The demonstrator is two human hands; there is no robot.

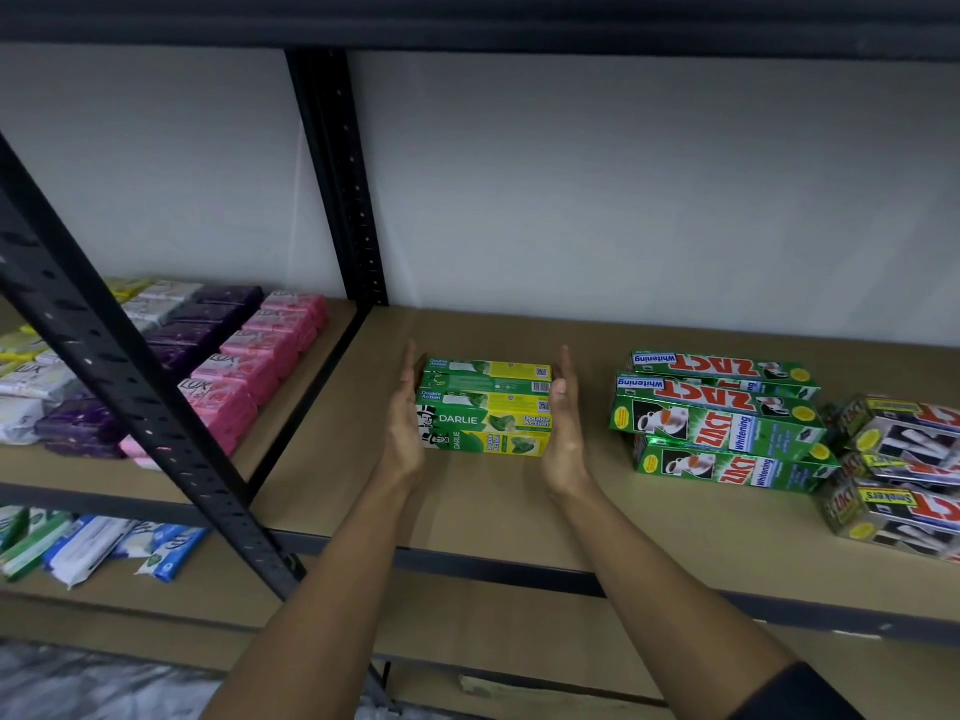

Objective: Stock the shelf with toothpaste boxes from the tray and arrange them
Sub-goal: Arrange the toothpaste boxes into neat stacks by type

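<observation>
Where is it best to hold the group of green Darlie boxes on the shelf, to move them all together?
Probably by the two short ends of the Darlie boxes, one flat palm from each side, as the left hand and right hand stand now. The long boxes lie side by side, so squeezing the ends keeps them together.

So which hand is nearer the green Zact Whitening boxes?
Right. The right hand is at the Darlie boxes' right end, facing the Zact Whitening boxes; the left hand is at their left end.

You see green-and-yellow Darlie boxes (485,410) on the tan shelf board (519,511). Right of them lie green Zact boxes (722,418) with red lettering, then silver-black Zact boxes (904,470) with yellow labels. Left of the Darlie boxes, past the black upright (340,174), sit pink (260,366) and purple soap packs (208,319).
</observation>
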